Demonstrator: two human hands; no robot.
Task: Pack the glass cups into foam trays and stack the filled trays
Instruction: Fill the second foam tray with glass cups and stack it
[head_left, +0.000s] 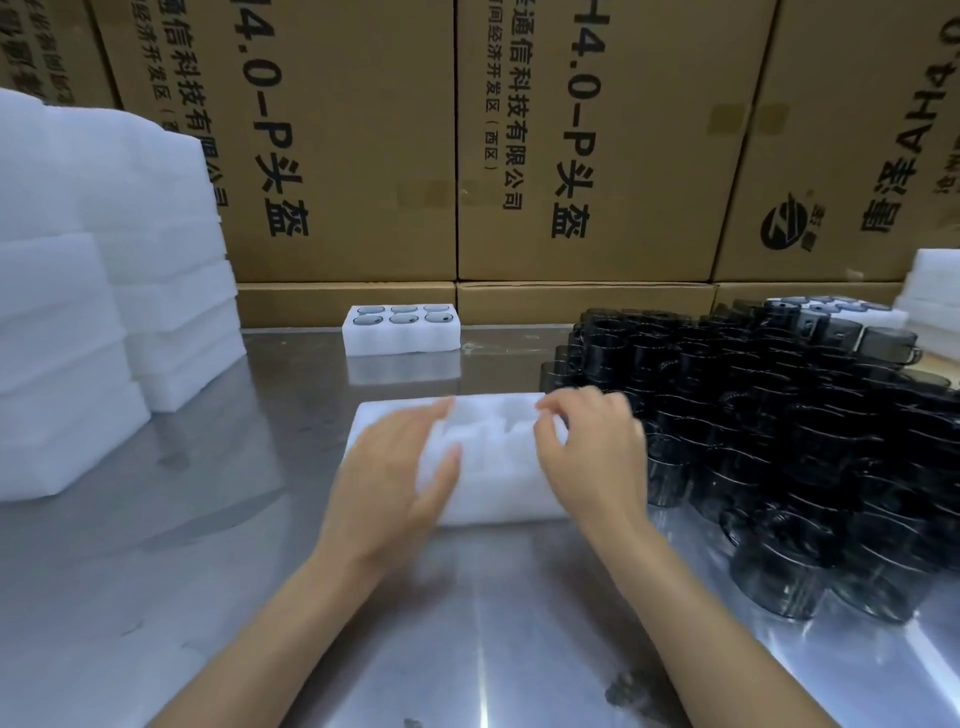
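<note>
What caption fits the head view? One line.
Both hands steady an empty foam tray beside dark glass cups.

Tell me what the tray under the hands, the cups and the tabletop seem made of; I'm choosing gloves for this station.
Tray: white foam, probably polyethylene, matte and softly textured, with moulded pockets.
Cups: dark smoky glass by the look, glossy and see-through at the rims; tinted plastic cannot be ruled out.
Tabletop: likely stainless steel, brushed grey, mirroring the filled tray at the back.

Shiny steel bench (156, 545) beneath the hands, brown printed cardboard cartons (582, 145) stacked as a wall well beyond them, along the bench's far edge
</note>
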